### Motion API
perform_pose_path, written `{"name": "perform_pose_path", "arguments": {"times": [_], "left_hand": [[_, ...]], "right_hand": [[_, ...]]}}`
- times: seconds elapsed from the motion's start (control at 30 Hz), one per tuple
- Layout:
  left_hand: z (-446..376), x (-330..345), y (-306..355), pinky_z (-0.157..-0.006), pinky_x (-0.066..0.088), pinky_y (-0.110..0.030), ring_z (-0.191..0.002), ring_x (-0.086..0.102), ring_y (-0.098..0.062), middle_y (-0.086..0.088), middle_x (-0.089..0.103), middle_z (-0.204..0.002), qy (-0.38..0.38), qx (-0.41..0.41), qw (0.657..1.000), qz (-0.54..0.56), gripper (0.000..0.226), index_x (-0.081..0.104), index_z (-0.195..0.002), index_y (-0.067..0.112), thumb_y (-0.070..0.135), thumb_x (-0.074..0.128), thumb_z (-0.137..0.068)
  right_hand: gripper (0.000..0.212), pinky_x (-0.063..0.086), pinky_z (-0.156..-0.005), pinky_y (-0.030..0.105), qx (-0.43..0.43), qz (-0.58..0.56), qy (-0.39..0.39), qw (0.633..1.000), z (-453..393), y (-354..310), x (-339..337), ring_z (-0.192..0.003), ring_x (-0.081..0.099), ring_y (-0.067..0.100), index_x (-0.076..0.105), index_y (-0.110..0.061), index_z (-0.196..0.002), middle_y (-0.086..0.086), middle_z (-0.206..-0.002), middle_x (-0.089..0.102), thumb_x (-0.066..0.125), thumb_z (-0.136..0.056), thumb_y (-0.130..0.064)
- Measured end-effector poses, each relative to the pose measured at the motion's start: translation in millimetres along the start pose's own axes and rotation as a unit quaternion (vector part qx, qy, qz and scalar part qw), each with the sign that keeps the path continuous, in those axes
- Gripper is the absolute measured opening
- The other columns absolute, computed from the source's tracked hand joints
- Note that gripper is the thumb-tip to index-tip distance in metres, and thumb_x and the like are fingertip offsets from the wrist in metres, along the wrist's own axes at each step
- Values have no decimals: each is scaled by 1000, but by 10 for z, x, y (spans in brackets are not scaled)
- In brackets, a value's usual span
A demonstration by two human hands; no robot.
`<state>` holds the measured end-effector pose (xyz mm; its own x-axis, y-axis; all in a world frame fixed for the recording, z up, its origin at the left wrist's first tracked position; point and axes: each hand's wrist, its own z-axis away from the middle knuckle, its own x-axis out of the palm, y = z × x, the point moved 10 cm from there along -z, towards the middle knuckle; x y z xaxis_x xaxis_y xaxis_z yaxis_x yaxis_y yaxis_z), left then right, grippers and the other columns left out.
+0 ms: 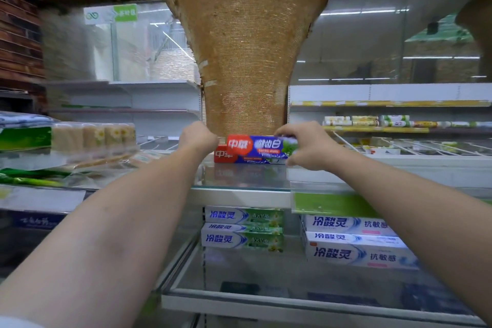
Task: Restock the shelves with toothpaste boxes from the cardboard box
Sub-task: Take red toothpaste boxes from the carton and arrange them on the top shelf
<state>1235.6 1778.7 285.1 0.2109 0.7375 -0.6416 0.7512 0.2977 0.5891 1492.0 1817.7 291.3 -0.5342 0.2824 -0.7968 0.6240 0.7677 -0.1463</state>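
Two hands: I have both up at the glass shelf, one at each end of the top toothpaste box.
Top toothpaste box: red and blue, lying flat on a second box of the same brand, just in front of the woven pillar.
Long axis: it runs straight across from my left hand to my right hand, parallel to the shelf's front edge.
Right hand: fingers curled over the top of the box's right end, thumb under it; I read this as a pinch on that end.
Left hand: curled at the red left end and touching or nearly touching it; its back faces me, so I cannot tell whether it grips the box or only steadies it.
Nearer hand: neither, since the box sits between them; the right hand has the plainer hold.
Lower box: its red end pokes out to the left below the top one, just under my left hand.
Turning point: my guess is that the next move squares the top box over the lower one, so it must slide along its own length, towards my left hand.
Risk: as I judge it, a push from one end alone could skew the stack.
Below my hands: white and green boxes and white boxes stacked on the lower shelf.
Cardboard box: not in view.
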Motion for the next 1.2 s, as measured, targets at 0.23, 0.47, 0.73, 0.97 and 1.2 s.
{"name": "perform_pose_path", "arguments": {"times": [0.23,0.47,0.73,0.97,1.2], "left_hand": [[10,31,-114,-70,42,-30,-85,52,-23,-7,66,-103,-21,-15,999,33,21,68,-110,10,24,60,-96],[32,12,-200,-77,51,-33,-97,62,-29,-12,68,-111,-19,-28,997,71,24,68,-109,11,28,62,-94],[64,-41,-187,-87,53,-37,-103,60,-30,-11,67,-112,-8,-34,994,101,26,68,-115,10,11,52,-94],[33,-33,-124,-86,53,-35,-93,54,-27,-7,60,-99,-7,-13,996,89,12,63,-101,18,12,55,-95],[9,50,-62,-76,45,-32,-91,55,-21,-1,58,-95,-20,10,994,104,9,63,-104,18,22,58,-98]], "right_hand": [[53,47,-76,25,-25,61,-80,995,-172,-215,173,-104,60,12,70,-23,-121,-4,-113,69,88,-71,-22],[53,54,-79,30,-47,132,-86,986,-419,-337,392,-107,59,17,66,-21,-125,0,-115,68,85,-76,-28],[50,60,-78,38,-48,138,-80,986,-575,-271,497,-101,60,19,68,-22,-118,1,-112,66,88,-72,-26],[47,48,-72,31,-58,173,-89,979,-674,-225,575,-107,51,20,61,-23,-118,5,-117,58,84,-76,-25],[44,55,-77,33,-52,171,-96,979,-689,-228,609,-108,55,20,61,-21,-114,4,-117,61,83,-77,-29]]}}
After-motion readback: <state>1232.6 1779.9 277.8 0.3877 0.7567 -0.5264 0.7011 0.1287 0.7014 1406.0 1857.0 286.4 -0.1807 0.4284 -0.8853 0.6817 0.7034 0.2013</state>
